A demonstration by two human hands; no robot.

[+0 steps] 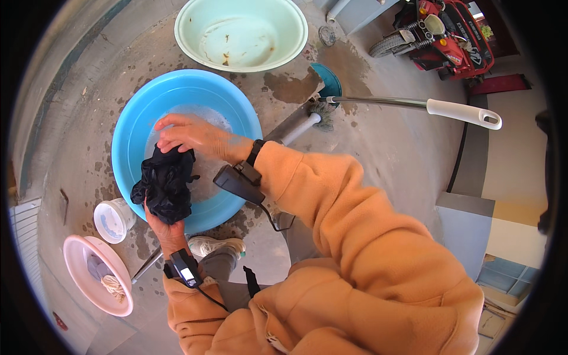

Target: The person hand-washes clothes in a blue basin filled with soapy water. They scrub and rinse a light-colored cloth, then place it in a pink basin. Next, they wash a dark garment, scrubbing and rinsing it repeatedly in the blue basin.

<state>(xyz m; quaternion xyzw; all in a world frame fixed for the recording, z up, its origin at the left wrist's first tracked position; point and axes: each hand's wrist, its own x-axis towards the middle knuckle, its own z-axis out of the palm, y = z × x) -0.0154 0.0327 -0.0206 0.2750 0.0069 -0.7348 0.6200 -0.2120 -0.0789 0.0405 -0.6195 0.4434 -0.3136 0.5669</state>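
A bunched, wet-looking black cloth (166, 184) is held over the near-left part of a blue plastic basin (128, 133). My left hand (164, 228) supports its lower end from beneath, fingers mostly hidden by the fabric. At the upper end, the fingers of my right hand (191, 135) bend down onto the cloth, the uppermost finger standing apart. Cloudy water with foam (211, 117) lies in the basin under the hands.
Beyond stands a pale green basin (242, 22). A white bucket (111, 222) and a pink basin (73, 262) holding cloths are at left. To the right lie a toilet brush (306, 126) and a long tool with a white handle (461, 113). A red motor vehicle (443, 44) is parked farther off.
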